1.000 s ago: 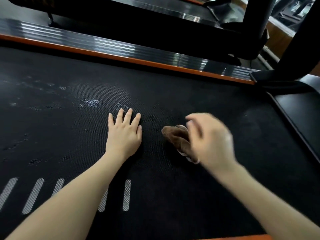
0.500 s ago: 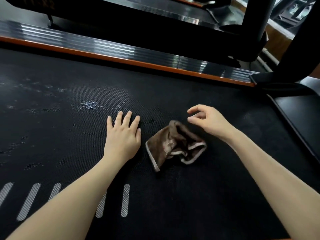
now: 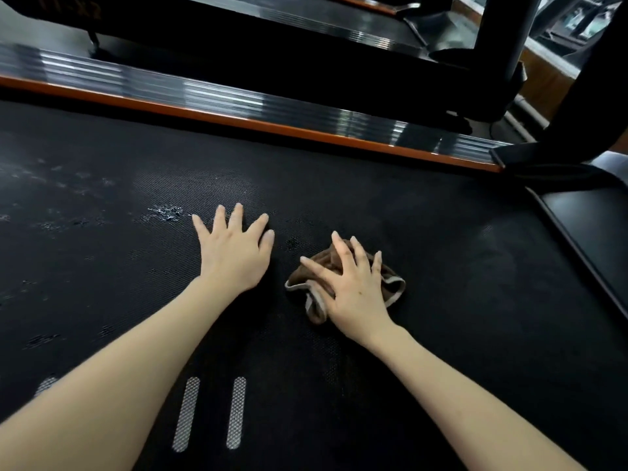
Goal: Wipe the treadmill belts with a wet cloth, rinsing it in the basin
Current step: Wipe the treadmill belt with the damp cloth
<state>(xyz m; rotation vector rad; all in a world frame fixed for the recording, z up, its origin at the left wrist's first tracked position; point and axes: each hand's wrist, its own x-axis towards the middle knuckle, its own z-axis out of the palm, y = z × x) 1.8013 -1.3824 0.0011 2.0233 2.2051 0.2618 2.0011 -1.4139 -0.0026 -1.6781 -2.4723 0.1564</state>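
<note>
Head view, only view.

Change: half a second back the right hand (image 3: pixel 353 290) hung clear above the crumpled brown cloth with pale edging (image 3: pixel 396 287). Now it lies on top of the cloth, fingers spread and fairly straight, palm pressing it down. It is not curled round it. Cloth sits centre-right of frame on the black textured treadmill belt (image 3: pixel 441 266), more bunched than before. Left hand (image 3: pixel 234 248) unchanged: flat and open on the belt, just left of the cloth, not touching it.

Reading: the cloth was let go and re-seated under the palm, so a wiping stroke looks about to begin. Most of the belt is likely still to be wiped.

Surroundings: pale wet speckles (image 3: pixel 166 212) on the belt, upper left of the left hand, with fainter marks further left. White dashed stripes (image 3: pixel 185 413) at lower centre. Orange-edged ribbed metal side rail (image 3: pixel 306 130) runs across the top. Black upright post (image 3: pixel 506 35) upper right. No basin in frame.

Obstruction: the planted left hand lies between the cloth and the speckles.
</note>
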